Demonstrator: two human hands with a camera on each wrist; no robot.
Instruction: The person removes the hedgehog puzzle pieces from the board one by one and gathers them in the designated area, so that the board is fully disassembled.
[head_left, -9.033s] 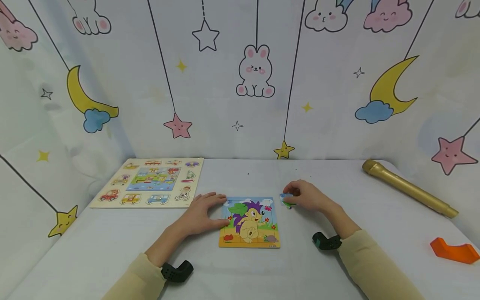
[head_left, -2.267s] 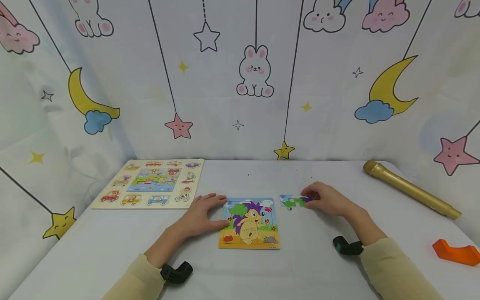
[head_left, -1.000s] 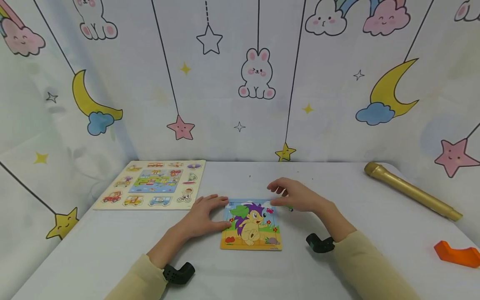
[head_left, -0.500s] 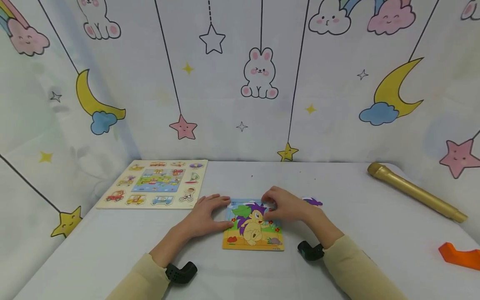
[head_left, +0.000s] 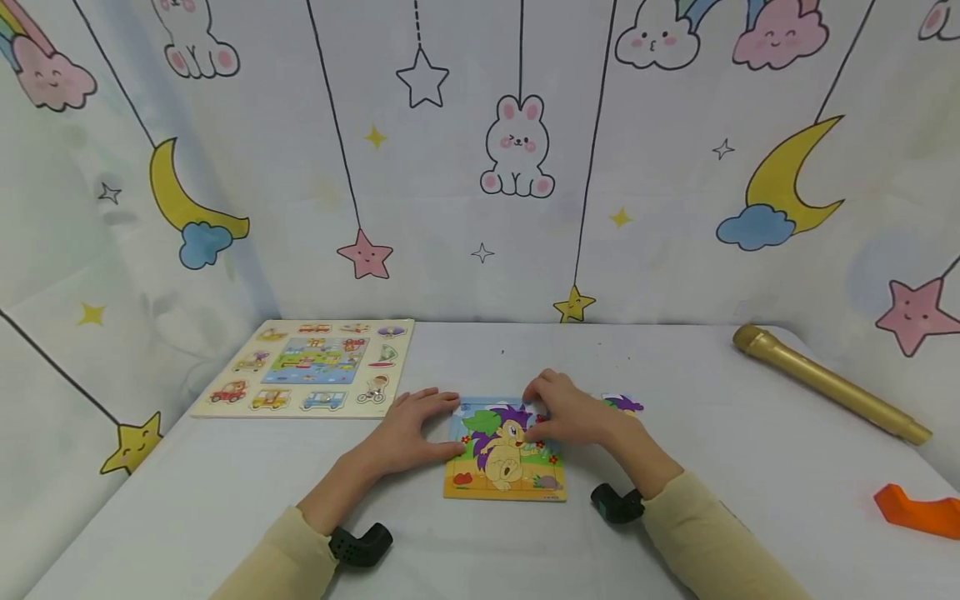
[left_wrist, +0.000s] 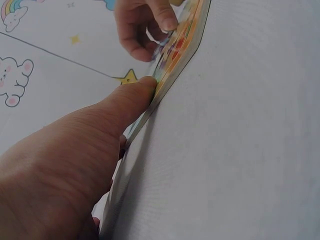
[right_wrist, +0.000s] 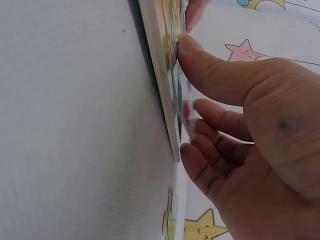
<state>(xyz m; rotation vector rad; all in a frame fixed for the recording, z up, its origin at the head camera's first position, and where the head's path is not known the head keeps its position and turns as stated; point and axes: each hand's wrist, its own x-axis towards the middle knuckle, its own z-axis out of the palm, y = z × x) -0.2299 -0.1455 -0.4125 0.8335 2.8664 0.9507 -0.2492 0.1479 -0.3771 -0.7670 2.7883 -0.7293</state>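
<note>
In the head view a hedgehog jigsaw puzzle (head_left: 504,485) lies flat in its tray in front of me. My left hand (head_left: 411,429) is spread along its left side, forefinger at the top corner and thumb on the edge; the left wrist view shows that thumb (left_wrist: 127,102) pressing the rim. Over the upper right corner my right hand (head_left: 573,412) pinches a puzzle piece. In the right wrist view this piece (right_wrist: 186,110), with a red patch, stands slightly tilted off the board at my fingertips. Loose pieces (head_left: 624,403) with purple spikes lie just beyond my right hand, partly hidden by it.
A vehicle picture board (head_left: 300,400) lies at the back left. A gold microphone (head_left: 828,383) rests at the right, with an orange angular block (head_left: 918,512) nearer the right edge. A cartoon-printed curtain (head_left: 420,183) stands behind the white table (head_left: 480,554).
My right hand set a purple piece beside the green one right of the puzzle, then moved left to the puzzle's upper right corner. My left hand stayed at the left edge.
</note>
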